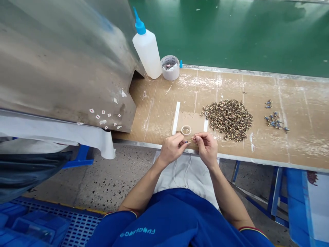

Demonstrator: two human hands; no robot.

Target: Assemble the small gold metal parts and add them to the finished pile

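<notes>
My left hand (172, 149) is closed in a pinch at the table's front edge, with a tiny blue piece (186, 141) between thumb and fingertips. Facing it, my right hand (207, 149) pinches a thin wooden stick (192, 139) like a toothpick, whose tip points at the blue piece; whether they touch is too small to tell. Just beyond the hands, a small round cup (186, 130) sits on a cardboard piece (193, 120). To the right lies a heap of small brown and gold pieces (228, 120). Further right are several small blue pieces (273, 120) in a loose group.
A white squeeze bottle (150, 55) with a blue nozzle stands at the back left, beside a tape roll (170, 73) holding scraps. A small blue cap (181, 64) is near it. A metal housing (77, 68) bounds the left; a green surface (231, 34) lies behind the cardboard-covered table (154, 113).
</notes>
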